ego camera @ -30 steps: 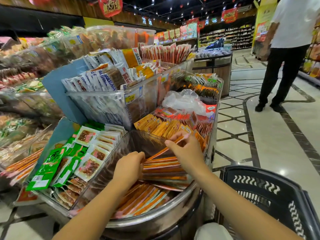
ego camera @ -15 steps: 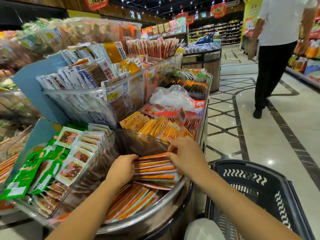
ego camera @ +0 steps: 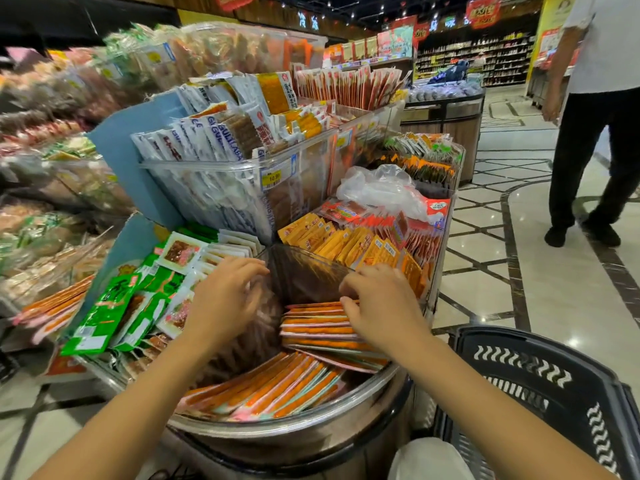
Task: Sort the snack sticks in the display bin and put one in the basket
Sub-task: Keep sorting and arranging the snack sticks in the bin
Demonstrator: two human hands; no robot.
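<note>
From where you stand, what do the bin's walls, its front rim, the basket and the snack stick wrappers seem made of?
Bin wall: clear glossy plastic, probably acrylic; packets show through it.
Front rim: looks like brushed metal, grey with soft reflections.
Basket: black moulded plastic, slotted sides.
Snack sticks: thin glossy plastic film, apparently.

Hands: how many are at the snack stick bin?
2. Left hand above the bin, left side; right hand on the stacked snack sticks, right side. Neither is hidden.
</note>
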